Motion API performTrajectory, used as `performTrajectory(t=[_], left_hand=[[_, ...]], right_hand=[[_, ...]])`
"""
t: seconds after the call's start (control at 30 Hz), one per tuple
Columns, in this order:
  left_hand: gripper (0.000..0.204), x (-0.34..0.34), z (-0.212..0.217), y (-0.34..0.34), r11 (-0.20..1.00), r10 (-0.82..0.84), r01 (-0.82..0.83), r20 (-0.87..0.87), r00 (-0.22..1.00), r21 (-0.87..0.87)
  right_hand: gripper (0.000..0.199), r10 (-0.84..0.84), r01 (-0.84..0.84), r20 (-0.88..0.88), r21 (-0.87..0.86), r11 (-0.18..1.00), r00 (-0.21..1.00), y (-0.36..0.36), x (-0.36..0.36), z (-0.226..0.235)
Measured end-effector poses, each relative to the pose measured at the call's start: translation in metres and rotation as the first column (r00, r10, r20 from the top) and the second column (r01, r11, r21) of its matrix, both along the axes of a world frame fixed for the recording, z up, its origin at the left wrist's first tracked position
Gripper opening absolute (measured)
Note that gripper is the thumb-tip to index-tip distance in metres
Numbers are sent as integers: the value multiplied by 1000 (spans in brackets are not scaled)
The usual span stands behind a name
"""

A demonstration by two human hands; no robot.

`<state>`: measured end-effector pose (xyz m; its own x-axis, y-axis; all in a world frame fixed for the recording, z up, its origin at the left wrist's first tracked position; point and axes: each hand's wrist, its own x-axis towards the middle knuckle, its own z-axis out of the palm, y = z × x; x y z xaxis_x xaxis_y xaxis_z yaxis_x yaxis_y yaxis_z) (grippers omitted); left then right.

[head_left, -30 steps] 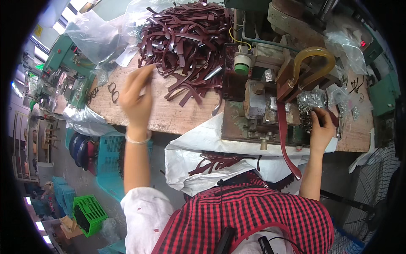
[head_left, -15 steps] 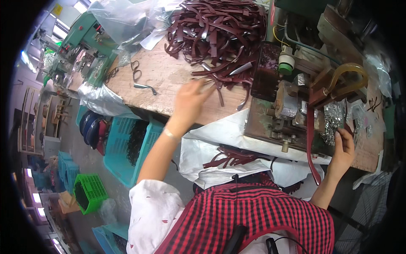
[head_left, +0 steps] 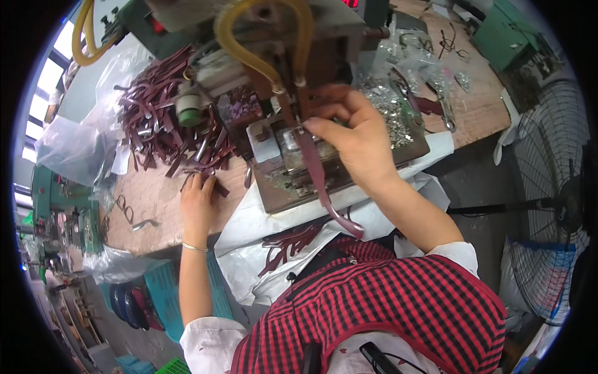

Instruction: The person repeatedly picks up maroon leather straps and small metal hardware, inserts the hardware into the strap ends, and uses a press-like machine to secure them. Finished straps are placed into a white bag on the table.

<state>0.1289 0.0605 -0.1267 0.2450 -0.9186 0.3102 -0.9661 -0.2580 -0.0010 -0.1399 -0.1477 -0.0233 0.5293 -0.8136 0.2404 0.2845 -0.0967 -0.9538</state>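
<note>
Fingers of the right hand (head_left: 352,140) pinch the top end of a dark maroon strap (head_left: 317,181) against the metal bed of a small bench machine (head_left: 280,156); thumb and forefinger close narrowly on the strap, while the remaining fingers curl above it. From that pinch the strap runs down over the machine's front edge and hangs toward the person's lap, its lower end curling just above the red checked apron (head_left: 398,305). The left hand (head_left: 198,202) lies palm down on the wooden workbench (head_left: 156,199), fingertips resting on a few loose straps at the near edge of a large heap of maroon straps (head_left: 165,118); whether it actually grips one, I cannot tell. Yellow tubing (head_left: 261,37) loops over the machine's top. A pile of small silvery metal fittings (head_left: 389,109) lies just right of the right hand. White plastic sheeting (head_left: 261,224) drapes over the bench edge, with more straps lying in its fold. A floor fan (head_left: 551,206) stands at the right.
</note>
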Motion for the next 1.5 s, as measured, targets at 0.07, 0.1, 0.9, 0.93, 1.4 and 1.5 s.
performTrajectory(t=[0.07,0.1,0.9,0.93,1.4,1.5], left_hand=[[27,8,4,-1,997,-9,6,42,999,79],[25,11,6,-2,997,-18,13,65,998,76],[31,-192,138,-72,996,12,-60,-725,-689,73],[31,-192,135,-70,997,-9,-61,-713,-701,47],[45,-197,108,-68,993,-97,2,-799,-594,-121],[19,-186,94,-12,957,-47,259,-953,-300,-129]], right_hand=[[40,69,-79,77,132,988,995,9,3,14],[41,63,-74,74,154,985,995,12,3,17],[10,-722,354,-251,-739,573,645,-83,-81,-74],[10,-712,365,-222,-735,571,666,-82,-80,-76],[10,-548,525,197,159,836,813,-81,-59,-102],[18,-513,514,96,15,857,853,-65,-57,-90]])
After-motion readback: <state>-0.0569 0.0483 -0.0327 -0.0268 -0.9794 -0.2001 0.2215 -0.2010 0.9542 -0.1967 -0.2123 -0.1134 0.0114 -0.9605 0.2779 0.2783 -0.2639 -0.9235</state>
